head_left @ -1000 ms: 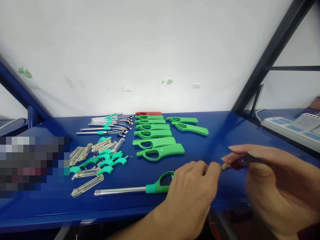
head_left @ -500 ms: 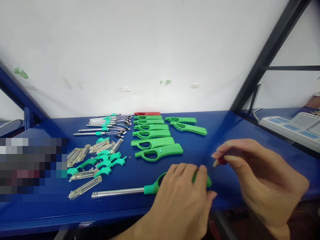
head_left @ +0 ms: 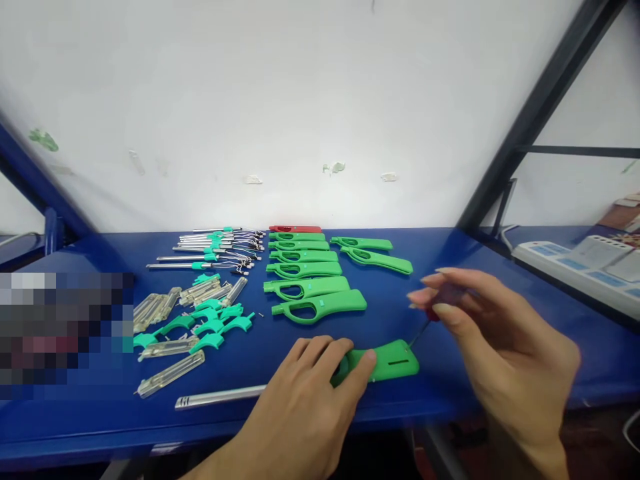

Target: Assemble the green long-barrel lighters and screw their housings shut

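Note:
A green long-nosed gas lighter (head_left: pixel 395 363) with a silver barrel lies near the table's front edge, its barrel pointing left. My left hand (head_left: pixel 313 393) holds it down, fingers over its middle and hiding the trigger area, with the thumb on the handle. Between thumb and fingers, my right hand (head_left: pixel 505 340) grips a small screwdriver (head_left: pixel 433 313) with a dark red handle. The screwdriver's thin shaft slants down to the end of the lighter's handle, where its tip appears to touch. A narrow slot shows in that handle.
Several green lighter shells (head_left: pixel 327 303) and one red shell (head_left: pixel 297 229) lie beyond. To their left are metal barrels with wires (head_left: pixel 200 250), teal triggers (head_left: pixel 207 327) and clear fuel tanks (head_left: pixel 173 373). A white power strip (head_left: pixel 575 263) lies at the right.
My left hand has slid left along the lighter, uncovering more of its handle. My right hand has moved left, bringing the screwdriver to the handle's end.

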`<state>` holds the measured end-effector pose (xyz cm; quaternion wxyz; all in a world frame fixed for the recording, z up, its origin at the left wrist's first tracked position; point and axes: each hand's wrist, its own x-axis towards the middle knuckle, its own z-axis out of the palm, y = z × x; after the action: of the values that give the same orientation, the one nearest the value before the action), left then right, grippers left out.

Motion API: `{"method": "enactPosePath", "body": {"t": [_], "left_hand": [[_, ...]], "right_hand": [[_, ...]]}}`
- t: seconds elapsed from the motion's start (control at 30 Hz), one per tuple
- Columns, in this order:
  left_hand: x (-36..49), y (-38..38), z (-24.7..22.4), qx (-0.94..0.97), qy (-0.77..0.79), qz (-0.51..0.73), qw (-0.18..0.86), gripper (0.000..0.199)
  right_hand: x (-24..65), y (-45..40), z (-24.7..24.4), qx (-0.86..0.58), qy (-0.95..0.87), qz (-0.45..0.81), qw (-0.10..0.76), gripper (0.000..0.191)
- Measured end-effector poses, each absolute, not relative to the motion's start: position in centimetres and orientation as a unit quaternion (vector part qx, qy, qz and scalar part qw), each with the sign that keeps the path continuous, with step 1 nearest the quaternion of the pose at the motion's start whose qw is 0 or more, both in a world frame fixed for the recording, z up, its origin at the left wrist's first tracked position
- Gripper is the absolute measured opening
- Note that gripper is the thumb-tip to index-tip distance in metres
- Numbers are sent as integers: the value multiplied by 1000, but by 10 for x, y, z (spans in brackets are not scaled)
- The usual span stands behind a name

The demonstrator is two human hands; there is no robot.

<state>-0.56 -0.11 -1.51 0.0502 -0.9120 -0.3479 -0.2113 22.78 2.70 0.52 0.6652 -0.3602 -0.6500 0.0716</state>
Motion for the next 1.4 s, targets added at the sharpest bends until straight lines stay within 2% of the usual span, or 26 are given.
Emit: {"method": "enactPosePath", "body": {"t": [0.13, 0.27, 0.47, 0.6, 0.8, 0.97, 1.2, 1.33, 1.4], "left_hand": [[-7, -4, -16, -917, -339, -197, 68, 52], [-8, -4, -17, -918, -339, -187, 84, 55], [-10, -5, -19, -922, -330, -181, 94, 57], [-10, -5, -19, -922, -331, -180, 91, 56], [-9, -4, -19, -922, -328, -184, 93, 57], [-10, -4, -18, -921, -329, -187, 93, 56], [-10, -5, -16, -921, -329, -189, 92, 56], [-10, -6, -15, -920, -332, -187, 92, 57], [-10, -6, -15, -919, -334, -187, 91, 56]], "right_hand": [[226, 29, 5, -341, -651, 14, 679, 46], [224, 26, 2, -331, -648, 62, 683, 40], [226, 26, 1, -293, -663, 20, 689, 55], [224, 24, -3, -306, -661, 44, 684, 44], [225, 25, -2, -287, -667, 28, 687, 59], [224, 26, -2, -317, -655, 42, 684, 41], [226, 27, 0, -295, -664, 18, 687, 56], [225, 25, 1, -306, -663, 24, 683, 43], [222, 22, -1, -303, -661, 39, 685, 43]]}}
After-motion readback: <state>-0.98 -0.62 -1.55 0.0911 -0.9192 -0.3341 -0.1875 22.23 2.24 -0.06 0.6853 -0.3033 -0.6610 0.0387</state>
